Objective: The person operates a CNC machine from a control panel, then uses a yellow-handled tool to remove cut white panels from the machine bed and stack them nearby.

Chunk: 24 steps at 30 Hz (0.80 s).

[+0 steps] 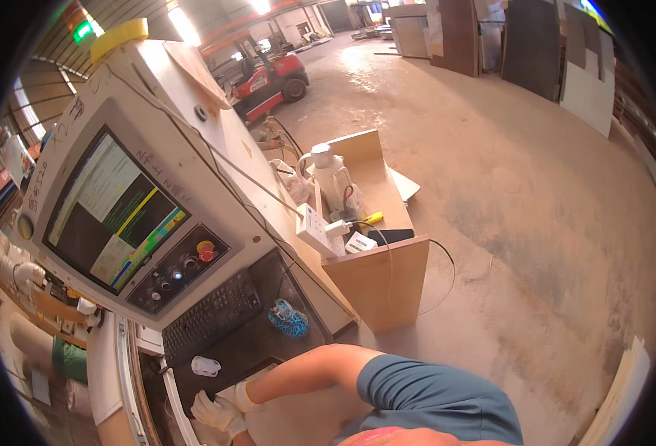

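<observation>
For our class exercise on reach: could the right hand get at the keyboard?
Probably yes: the right hand is near the keyboard, and the dark surface between looks passable, with the white object off left.

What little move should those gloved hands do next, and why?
Maybe ease the right hand away from the left hand. That's my guess, because the two white-gloved hands overlap in this view, so parting them would probably free both. Neither is on the keyboard.

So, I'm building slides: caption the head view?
Gloved hands close together beside a console with keyboard and lit screen.
</observation>
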Each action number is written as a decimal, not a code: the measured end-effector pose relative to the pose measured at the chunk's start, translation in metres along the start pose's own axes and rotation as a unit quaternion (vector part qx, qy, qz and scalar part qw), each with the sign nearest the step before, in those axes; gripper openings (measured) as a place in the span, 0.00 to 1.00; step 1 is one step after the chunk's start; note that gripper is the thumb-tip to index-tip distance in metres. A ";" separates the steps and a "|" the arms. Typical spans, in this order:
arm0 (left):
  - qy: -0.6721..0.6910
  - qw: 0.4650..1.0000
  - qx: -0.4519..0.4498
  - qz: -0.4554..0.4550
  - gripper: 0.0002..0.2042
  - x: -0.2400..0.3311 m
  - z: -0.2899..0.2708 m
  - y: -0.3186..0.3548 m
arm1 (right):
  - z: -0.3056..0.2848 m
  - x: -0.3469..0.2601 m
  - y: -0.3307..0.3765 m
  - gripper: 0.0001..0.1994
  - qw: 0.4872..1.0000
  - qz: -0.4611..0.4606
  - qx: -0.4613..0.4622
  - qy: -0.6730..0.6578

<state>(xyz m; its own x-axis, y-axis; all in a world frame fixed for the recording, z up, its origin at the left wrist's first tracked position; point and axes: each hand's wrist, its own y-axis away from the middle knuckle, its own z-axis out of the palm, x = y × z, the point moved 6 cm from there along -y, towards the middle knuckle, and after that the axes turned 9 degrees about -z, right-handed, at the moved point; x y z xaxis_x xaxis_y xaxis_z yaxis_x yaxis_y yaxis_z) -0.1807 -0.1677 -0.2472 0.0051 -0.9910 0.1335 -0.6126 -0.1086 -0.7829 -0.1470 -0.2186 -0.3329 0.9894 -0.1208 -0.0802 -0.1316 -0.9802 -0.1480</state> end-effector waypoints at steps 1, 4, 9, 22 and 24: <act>-0.008 1.000 -0.001 -0.005 0.21 -0.001 -0.001 0.000 | 0.003 -0.001 -0.001 0.10 1.000 -0.002 -0.002 0.000; -0.012 1.000 0.003 -0.017 0.21 -0.002 0.000 0.001 | 0.013 -0.003 0.000 0.10 1.000 -0.012 -0.016 -0.001; 0.001 0.999 0.044 -0.010 0.20 -0.003 0.003 0.005 | 0.025 -0.009 0.009 0.09 0.998 -0.023 -0.065 -0.013; 0.104 0.986 0.106 0.070 0.11 -0.015 -0.009 0.006 | 0.013 -0.036 0.030 0.09 0.973 -0.052 -0.226 0.010; 0.118 0.985 0.101 0.078 0.10 -0.018 -0.012 0.007 | 0.010 -0.038 0.029 0.10 0.977 -0.035 -0.210 -0.030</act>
<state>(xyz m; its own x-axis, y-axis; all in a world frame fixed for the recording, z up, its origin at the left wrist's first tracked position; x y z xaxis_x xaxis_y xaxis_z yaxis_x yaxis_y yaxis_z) -0.1943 -0.1499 -0.2477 -0.2746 -0.9539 0.1211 -0.4217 0.0063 -0.9067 -0.1890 -0.2411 -0.3436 0.9881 -0.0539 -0.1437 -0.0147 -0.9651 0.2613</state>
